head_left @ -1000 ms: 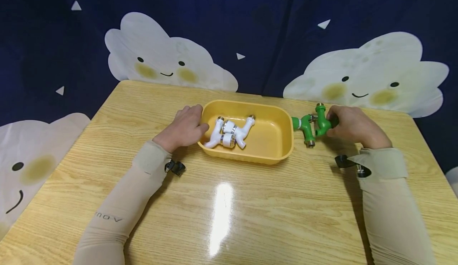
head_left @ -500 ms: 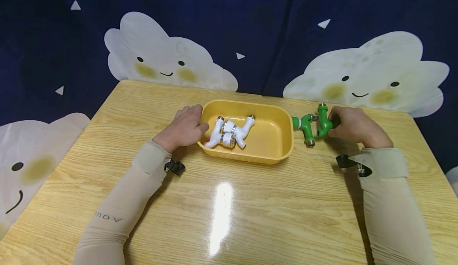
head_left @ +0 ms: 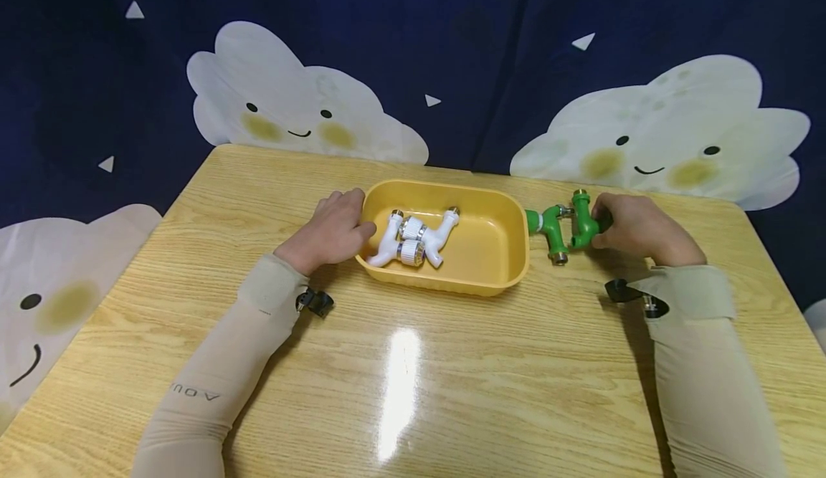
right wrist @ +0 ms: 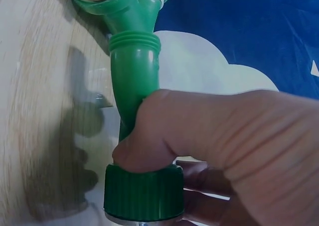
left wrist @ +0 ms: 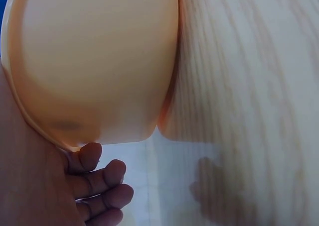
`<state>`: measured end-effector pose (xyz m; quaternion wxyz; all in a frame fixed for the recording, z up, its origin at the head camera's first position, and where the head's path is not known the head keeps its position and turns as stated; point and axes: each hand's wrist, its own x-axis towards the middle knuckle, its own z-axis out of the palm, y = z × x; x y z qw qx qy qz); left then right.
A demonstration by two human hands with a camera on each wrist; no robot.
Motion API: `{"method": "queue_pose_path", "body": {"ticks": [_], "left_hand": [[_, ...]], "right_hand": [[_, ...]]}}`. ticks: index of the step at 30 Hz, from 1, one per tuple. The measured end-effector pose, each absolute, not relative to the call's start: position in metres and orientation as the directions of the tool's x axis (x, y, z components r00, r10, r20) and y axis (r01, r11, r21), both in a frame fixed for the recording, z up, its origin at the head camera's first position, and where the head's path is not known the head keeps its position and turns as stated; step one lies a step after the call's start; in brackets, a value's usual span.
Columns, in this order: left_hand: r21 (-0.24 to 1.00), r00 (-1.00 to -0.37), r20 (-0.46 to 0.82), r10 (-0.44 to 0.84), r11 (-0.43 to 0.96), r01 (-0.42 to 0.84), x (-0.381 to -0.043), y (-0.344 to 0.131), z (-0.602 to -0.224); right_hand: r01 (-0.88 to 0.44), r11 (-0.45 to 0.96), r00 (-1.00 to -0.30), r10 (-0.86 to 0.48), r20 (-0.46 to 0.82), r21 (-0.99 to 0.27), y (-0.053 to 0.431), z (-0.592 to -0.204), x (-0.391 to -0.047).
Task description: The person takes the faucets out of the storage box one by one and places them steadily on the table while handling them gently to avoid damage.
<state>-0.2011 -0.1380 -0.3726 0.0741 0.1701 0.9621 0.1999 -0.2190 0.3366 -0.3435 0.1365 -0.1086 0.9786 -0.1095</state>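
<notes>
At the left, the end of a yellow oblong plastic tray (head_left: 487, 249) is held by the left hand (head_left: 332, 231), its fingers curled outside the wall. Inside, toward that end, a white plastic tap (head_left: 389, 241) and a second white plastic tap (head_left: 442, 236) are laid with their ribbed knobs together. Outside, a green plastic tap (head_left: 553, 231) is set on the pale wooden surface (head_left: 503, 363), knob toward the tray. Beyond it, another green plastic tap (head_left: 583, 223) is gripped near its knob by the right hand (head_left: 635, 227), fingers closed round it. Two taps appear placed, two not yet; the held one is separated from the tray by its neighbour.
</notes>
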Motion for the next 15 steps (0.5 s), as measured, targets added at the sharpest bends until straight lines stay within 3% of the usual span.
{"method": "queue_pose_path", "body": {"ticks": [15], "left_hand": [[0.413,-0.931,-0.082,0.356,0.862,0.294,-0.2013,-0.1382,-0.3726]], "right_hand": [[-0.193,0.950,-0.932,-0.255,-0.258,-0.244,0.3394,-0.3481,-0.2203]]}}
